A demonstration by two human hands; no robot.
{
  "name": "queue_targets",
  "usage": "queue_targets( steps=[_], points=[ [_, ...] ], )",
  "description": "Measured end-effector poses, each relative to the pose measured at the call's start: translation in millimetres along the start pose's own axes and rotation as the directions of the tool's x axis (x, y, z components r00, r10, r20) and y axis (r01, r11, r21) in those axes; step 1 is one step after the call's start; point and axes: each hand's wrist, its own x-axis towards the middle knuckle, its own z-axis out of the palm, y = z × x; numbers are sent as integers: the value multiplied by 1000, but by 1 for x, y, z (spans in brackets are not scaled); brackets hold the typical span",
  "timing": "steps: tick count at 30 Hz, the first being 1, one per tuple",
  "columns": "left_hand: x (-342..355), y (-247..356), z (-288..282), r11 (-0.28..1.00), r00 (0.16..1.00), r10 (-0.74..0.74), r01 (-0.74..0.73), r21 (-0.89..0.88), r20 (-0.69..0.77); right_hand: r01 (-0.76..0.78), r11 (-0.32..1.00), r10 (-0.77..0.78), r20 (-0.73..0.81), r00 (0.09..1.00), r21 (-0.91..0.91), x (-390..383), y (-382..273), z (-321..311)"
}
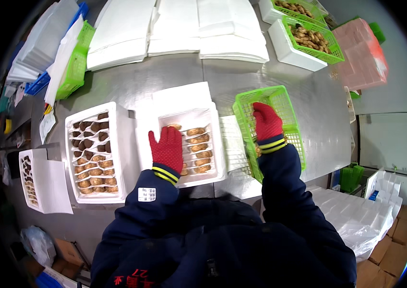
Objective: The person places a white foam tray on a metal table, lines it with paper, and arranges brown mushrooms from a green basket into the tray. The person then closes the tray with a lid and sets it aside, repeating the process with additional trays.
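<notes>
My left hand (165,151), in a red knit glove, lies with fingers apart over the left side of a white foam box (216,144), where tan oblong mushroom-like pieces (196,139) sit in white padded rows. My right hand (267,126), in a matching glove, is inside a green mesh basket (293,146), its fingers curled downward; what they hold, if anything, is hidden. A few tan pieces show beside that hand. Just left of my left hand stands a second foam box (121,129) of dark and tan pieces in dividers.
A narrower foam box (38,194) is at far left on the steel table (222,72). Stacked white sheets (174,26) line the back. Green baskets of tan pieces (335,54) stand back right, beside pink packages (359,53). Cartons (393,254) lie below at right.
</notes>
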Motion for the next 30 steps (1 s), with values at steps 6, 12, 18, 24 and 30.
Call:
queue_targets(
  steps=[6,12,18,24,30],
  points=[
    [4,3,9,999,999,-23,23,-26,-23,-18,965,110,343,933,-262,-12,105,38],
    [-1,-6,10,990,994,1,-16,-139,-106,-102,960,200,385,901,-259,-6,133,59],
    [-1,-3,1,984,985,-13,-18,-179,-174,-194,957,237,200,951,-214,-8,113,31],
    [10,9,-7,998,998,-61,62,17,-23,477,863,-499,135,856,169,-2,-57,23],
    [8,5,0,998,997,-48,51,41,-55,699,682,-514,538,668,-217,2,-65,116]
  ],
)
